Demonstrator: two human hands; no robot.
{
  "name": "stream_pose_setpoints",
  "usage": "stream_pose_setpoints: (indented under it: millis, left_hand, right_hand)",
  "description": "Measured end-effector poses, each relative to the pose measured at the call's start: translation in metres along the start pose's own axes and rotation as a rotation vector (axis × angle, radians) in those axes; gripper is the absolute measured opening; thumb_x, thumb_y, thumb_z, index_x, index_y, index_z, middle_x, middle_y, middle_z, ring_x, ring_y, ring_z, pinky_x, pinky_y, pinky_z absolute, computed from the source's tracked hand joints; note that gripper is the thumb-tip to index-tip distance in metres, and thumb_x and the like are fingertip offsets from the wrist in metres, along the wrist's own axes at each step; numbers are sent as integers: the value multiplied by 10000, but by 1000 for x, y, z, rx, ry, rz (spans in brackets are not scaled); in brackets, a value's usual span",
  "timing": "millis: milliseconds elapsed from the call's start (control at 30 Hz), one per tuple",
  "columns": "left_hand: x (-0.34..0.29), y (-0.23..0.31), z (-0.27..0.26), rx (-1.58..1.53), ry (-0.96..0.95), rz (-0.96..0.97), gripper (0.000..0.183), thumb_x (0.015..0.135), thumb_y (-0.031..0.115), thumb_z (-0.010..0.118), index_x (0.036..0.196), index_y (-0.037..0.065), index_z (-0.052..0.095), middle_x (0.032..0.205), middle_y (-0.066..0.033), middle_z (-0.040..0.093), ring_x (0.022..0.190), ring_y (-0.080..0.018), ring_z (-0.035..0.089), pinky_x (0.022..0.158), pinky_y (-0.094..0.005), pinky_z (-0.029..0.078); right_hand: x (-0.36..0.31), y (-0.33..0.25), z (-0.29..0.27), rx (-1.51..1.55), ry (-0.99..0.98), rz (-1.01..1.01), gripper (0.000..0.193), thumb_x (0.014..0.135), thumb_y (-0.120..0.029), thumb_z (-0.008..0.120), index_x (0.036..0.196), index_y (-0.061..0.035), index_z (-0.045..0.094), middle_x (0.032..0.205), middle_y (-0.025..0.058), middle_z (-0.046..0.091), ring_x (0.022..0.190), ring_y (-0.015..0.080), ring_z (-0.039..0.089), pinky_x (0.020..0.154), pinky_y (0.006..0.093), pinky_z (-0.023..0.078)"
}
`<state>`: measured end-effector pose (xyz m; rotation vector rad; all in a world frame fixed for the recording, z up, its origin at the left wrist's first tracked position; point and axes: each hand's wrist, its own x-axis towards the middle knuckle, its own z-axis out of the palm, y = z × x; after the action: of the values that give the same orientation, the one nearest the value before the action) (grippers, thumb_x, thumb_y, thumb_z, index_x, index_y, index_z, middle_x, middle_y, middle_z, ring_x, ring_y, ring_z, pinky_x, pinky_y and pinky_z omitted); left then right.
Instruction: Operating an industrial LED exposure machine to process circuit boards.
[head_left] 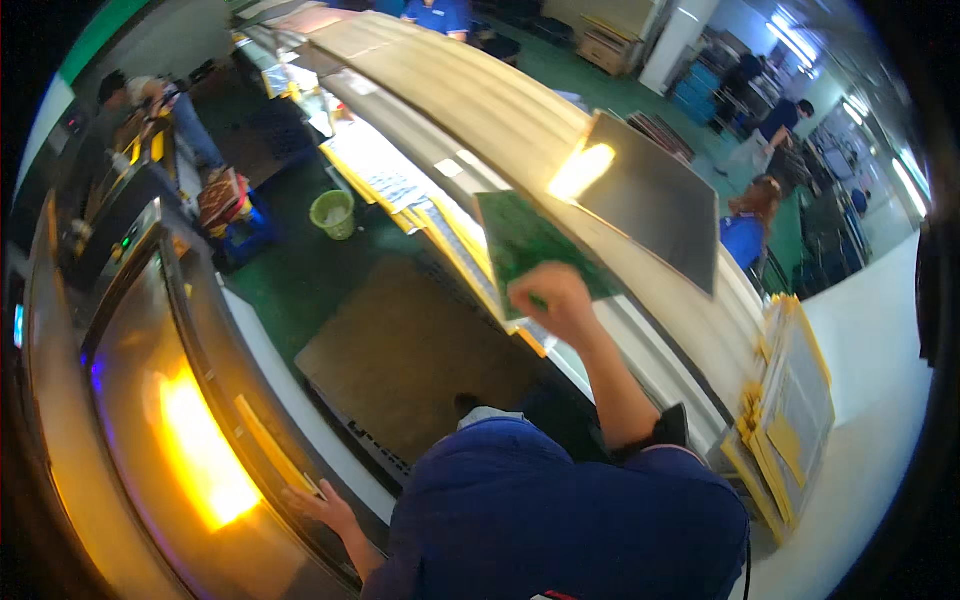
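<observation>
My right hand (pixel 556 298) is curled closed over the near edge of a green panel (pixel 520 240), blurred by motion. What its fingers hold, if anything, I cannot make out. The panel slants across the front of the long bench. Beyond it, a larger dark grey panel (pixel 650 200) with a bright reflection leans over the bench top. On the other side, my left hand (pixel 325 508) lies with fingers spread on the front edge of a metal machine (pixel 145 400). Its fingertips are beside a yellow bar (pixel 272 443), and a strong yellow light glares off the machine's surface.
A long pale bench (pixel 440 70) curves away to the far left. Yellow-edged frames (pixel 790 410) stand by the white wall at right. A green basket (pixel 333 214) and brown mat (pixel 410 345) are on the floor. Several other people are around the room.
</observation>
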<state>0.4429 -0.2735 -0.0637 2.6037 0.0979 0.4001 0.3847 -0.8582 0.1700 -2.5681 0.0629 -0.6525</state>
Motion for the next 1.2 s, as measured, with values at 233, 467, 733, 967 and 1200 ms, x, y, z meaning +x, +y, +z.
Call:
stream_pose_setpoints:
  millis: [233, 467, 733, 967, 1200]
  left_hand:
    - [18, 150, 16, 40, -315, -27, 810, 946, 353, 589, 1566, 43, 171, 1643, -182, 108, 1515, -384, 70, 1199, -551, 65]
    - [15, 100, 4, -46, -226, -24, 795, 952, 341, 581, 1566, 44, 172, 1642, -183, 110, 1503, -423, 76, 1196, -555, 81]
    - [19, 34, -98, -65, 184, -157, 781, 996, 434, 508, 1571, 50, 144, 1639, -196, 86, 1499, -432, 55, 1196, -574, 39]
    - [-2, -9, -196, 354, 617, -187, 713, 1000, 374, 530, 1544, 34, 219, 1607, -239, 152, 1496, -428, 94, 1190, -589, 19]
    - [10, -120, -142, 425, -145, -645, 717, 892, 658, 492, 1514, 324, 366, 1631, -66, 215, 1467, -484, 152, 1069, -791, 114]
  right_hand:
    - [69, 62, -23, -831, 311, 362, 379, 797, -189, 724, 1154, -127, 614, 1201, 132, 592, 1129, 360, 553, 925, 468, 433]
    - [120, -30, 52, -303, 287, 60, 325, 823, -91, 586, 1120, -187, 677, 1126, 42, 657, 983, 269, 597, 880, 405, 469]
    - [165, -226, 135, 171, 193, -855, 381, 866, -199, 601, 1237, -267, 654, 1259, -16, 645, 1086, 204, 611, 952, 399, 452]
    - [128, -355, 373, 682, -519, -883, 288, 805, -92, 657, 1067, -204, 695, 1253, 25, 660, 1169, 271, 602, 1032, 457, 431]
    - [109, -447, 463, 33, -1029, -1263, 782, 857, -484, 683, 1524, -241, 355, 1608, 178, 218, 1482, 418, 174, 1159, 614, 187]
